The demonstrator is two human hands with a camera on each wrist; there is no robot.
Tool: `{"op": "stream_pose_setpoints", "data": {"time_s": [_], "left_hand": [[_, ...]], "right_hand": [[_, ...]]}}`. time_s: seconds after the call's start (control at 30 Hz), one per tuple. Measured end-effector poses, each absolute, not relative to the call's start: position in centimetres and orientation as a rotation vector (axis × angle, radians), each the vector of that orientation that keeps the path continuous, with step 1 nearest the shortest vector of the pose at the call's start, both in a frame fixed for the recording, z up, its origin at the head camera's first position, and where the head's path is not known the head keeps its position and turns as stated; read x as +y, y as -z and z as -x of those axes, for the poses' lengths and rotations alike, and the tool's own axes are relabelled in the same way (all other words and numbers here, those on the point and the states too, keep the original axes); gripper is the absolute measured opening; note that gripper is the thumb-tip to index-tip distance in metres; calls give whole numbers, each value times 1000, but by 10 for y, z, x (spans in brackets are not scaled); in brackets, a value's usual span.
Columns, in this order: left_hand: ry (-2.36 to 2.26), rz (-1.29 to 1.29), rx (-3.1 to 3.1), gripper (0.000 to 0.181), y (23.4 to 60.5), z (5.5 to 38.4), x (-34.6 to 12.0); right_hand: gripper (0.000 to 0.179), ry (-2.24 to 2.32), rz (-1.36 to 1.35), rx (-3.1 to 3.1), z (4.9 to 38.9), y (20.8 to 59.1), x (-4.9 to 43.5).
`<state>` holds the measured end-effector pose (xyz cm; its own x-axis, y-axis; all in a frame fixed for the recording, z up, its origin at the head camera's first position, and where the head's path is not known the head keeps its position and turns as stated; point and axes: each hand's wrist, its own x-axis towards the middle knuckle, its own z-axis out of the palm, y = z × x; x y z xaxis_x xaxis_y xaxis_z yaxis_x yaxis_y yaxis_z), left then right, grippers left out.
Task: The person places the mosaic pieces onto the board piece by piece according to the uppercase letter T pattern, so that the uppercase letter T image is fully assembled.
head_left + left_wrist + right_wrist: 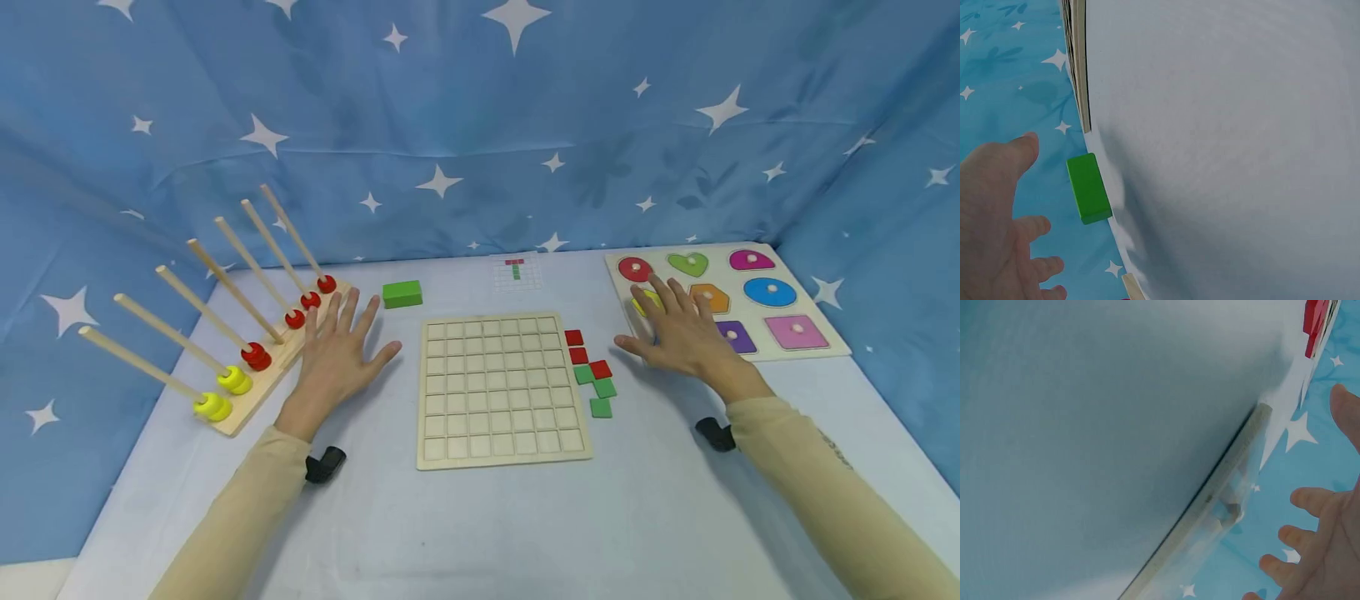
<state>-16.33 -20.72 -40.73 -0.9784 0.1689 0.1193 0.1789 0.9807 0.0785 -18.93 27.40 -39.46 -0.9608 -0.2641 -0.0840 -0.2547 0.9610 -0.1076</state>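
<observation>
My left hand (335, 358) is spread with straight fingers between the bead rack (258, 383) and the wooden grid board (504, 392), holding nothing. A green block (402, 294) lies just past its fingertips; the left wrist view also shows that block (1089, 189) beyond the thumb. My right hand (678, 333), fingers spread and nothing in them, overlaps the left part of the shape puzzle board (757, 321). Between that hand and the grid board lie several small square tiles, red (577, 356) and green (601, 408). In the right wrist view the puzzle board's edge (1210, 497) shows near the fingers.
Behind the grid board lies a pattern card (516, 272) with a red and green T. The rack's upright pegs carry red and yellow beads. A blue star-patterned curtain (465, 125) stands behind the white table (480, 525). Black wrist devices (326, 465) sit at both cuffs.
</observation>
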Motion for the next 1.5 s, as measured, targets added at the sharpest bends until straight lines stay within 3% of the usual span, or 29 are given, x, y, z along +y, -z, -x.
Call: {"op": "stream_pose_setpoints", "data": {"time_s": [0.73,1.03,1.23,1.5], "left_hand": [[194,307,-3047,81,411,165,-202],[868,655,-3063,69,417,158,-190],[1072,758,-3020,58,423,157,-183],[1147,789,-2882,43,439,163,-184]], "right_hand": [[94,194,363,2975,187,403,285],[71,518,556,2934,173,397,275],[50,664,621,2872,151,397,259],[48,727,656,2813,129,406,245]]}}
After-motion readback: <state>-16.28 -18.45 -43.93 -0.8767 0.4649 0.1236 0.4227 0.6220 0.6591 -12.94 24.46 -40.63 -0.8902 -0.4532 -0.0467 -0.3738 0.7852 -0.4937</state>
